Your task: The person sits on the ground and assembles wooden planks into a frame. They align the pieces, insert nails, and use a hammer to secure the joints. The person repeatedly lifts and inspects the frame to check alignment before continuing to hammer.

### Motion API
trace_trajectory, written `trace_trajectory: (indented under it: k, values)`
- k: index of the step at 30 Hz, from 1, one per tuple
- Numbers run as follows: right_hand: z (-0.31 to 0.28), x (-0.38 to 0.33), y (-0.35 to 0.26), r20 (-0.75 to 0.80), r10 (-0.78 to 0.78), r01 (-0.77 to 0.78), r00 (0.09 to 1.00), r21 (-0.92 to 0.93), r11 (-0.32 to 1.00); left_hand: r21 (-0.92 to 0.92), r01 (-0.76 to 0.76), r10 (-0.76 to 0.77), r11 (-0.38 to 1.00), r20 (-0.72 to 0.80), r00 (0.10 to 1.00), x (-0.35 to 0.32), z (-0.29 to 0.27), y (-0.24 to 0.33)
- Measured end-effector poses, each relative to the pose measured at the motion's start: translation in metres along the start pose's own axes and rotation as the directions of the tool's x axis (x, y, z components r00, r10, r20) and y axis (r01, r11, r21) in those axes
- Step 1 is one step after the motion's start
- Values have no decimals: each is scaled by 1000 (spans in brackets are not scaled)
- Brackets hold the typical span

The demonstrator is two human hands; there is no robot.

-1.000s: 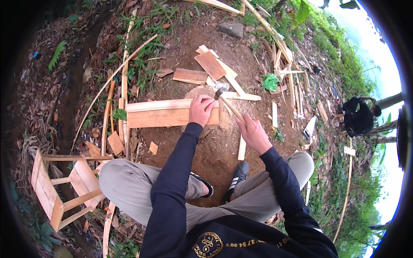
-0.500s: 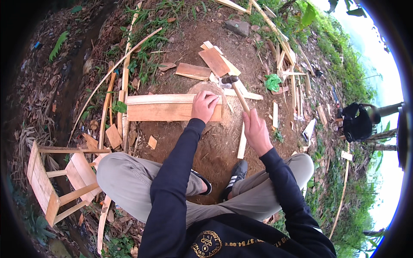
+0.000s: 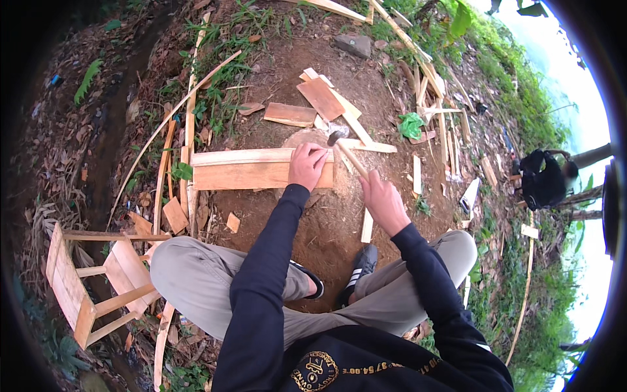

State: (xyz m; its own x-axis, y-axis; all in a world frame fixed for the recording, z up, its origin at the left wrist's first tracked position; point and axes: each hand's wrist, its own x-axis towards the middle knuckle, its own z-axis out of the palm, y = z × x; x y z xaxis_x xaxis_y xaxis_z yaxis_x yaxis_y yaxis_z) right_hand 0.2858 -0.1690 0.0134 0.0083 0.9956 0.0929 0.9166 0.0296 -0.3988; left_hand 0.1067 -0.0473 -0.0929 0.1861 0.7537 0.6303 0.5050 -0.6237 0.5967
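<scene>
Hammering at the plank
Your left hand [image 3: 307, 166] presses the plank [image 3: 251, 171]; your right hand [image 3: 384, 204] grips the hammer [image 3: 346, 151] beside it.

Outdoor site, bare brown dirt ground [image 3: 326, 222] ringed by grass, weeds and dry leaf litter. Offcut planks [image 3: 290, 114] and thin wood strips [image 3: 189, 124] scattered around, small unfinished wooden stool [image 3: 85, 274] lying at left, green plastic scrap [image 3: 411, 124] upper right. Daylight, bright overexposed sky at right edge.
</scene>
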Motion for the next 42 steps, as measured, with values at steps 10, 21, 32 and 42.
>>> trace_trajectory:
  k: [10, 21, 32, 42]
  values:
    - [-2, 4, -2, -30, -19, 20, 999, 28, 999, 53, -48, 48, 997, 14, 999, -4, 0, -2]
    - [-3, 0, -6, -43, -40, 42, 998, 38, 998, 75, -66, 66, 995, 1, 998, -3, -2, 1]
    - [-10, 8, -11, -130, -21, 35, 991, 109, 993, 80, -69, 68, 994, 4, 998, -5, -1, -2]
    - [-11, 10, -18, -107, -8, 22, 994, 130, 991, 46, -53, 54, 998, -19, 998, -1, 2, -4]
